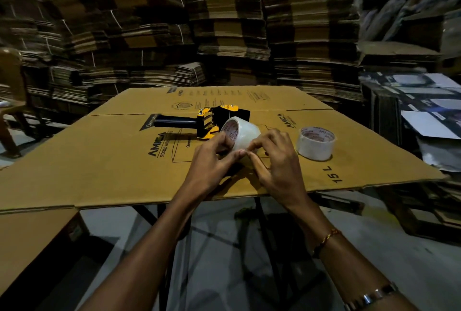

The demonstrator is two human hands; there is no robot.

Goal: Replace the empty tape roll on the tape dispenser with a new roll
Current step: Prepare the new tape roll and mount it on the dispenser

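Nearest, two bare forearms reaching forward from the bottom edge, a thread band and a metal bracelet on the right one. Both meeting at a clear tape roll (239, 136) held tilted just above the cardboard sheet (99, 161), a little right of centre.

Left hand (212, 158) cupped round the roll's left side, fingers curled against its printed core and thumb stretched along the near face: a steadying hold. Right hand (274, 158) with fingertips bent onto the roll's near surface, index tip touching the film beside the left thumb. Looks like picking for the loose end; whether an end is lifted, cannot tell.

Judged step: readying the new roll, free end not yet found or peeled. No mounting begun.

Just behind the roll, a dispenser (212, 121) lying on its side, dark handle pointing left, yellow and black frame to the right. Hub hidden by the held roll, so cannot tell whether an old core sits there.

To the right, near but apart, a second roll (316, 145) standing flat on the sheet, untouched.

Next move likely calls for a nail under the film edge, a short tab peeled off, then the roll slid onto the hub, sticky side facing the right way for the blade.

Far behind, stacks of flattened cartons (224, 24) filling the view.
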